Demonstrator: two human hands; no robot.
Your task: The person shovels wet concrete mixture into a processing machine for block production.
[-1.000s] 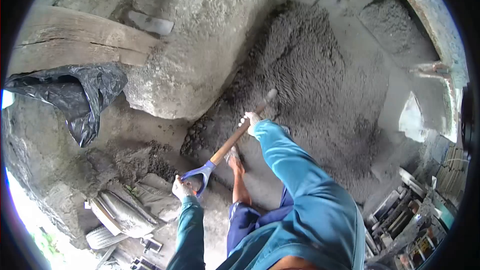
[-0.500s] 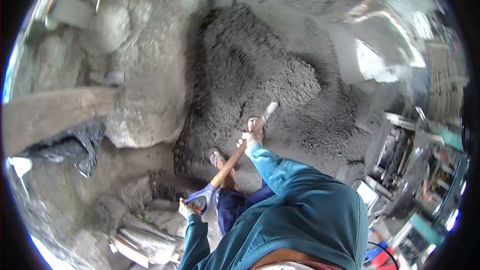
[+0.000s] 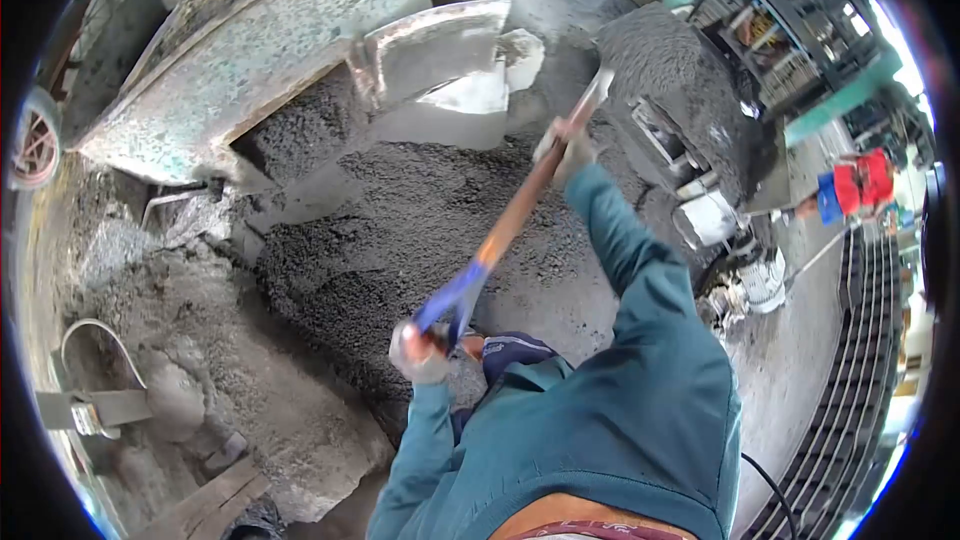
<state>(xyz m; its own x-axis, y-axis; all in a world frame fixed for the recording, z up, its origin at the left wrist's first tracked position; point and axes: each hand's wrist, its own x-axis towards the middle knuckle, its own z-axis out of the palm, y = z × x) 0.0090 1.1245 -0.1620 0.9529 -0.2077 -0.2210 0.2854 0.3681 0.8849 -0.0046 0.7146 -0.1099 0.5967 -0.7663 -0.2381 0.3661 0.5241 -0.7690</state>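
A shovel [image 3: 520, 202] with a wooden shaft and a blue D-shaped grip slants across the middle of the head view. My left hand [image 3: 422, 355], low and near my body, is closed around the blue grip. Farther up the shaft, close to the metal socket, my right hand [image 3: 568, 152] wraps around the wood. The metal end points away from me and overlaps a heap of wet grey mix [image 3: 655, 50]; the blade's shape does not show clearly. Beneath the shaft spreads a bed of grey mortar or concrete mix [image 3: 370, 230].
At upper left leans a long, splattered metal panel [image 3: 290, 50], with bent sheet metal [image 3: 440, 50] beside it. A motor-like machine [image 3: 755, 280] stands at right, near a person in red [image 3: 865, 185]. Dark ribbed bars [image 3: 850, 380] lie along the right edge. A rough ledge [image 3: 220, 350] borders the left.
My view has turned to the right. The shovel, close to my feet before, now reaches farther out towards the grey heap, and my right arm is extended. Both hands still hold it.
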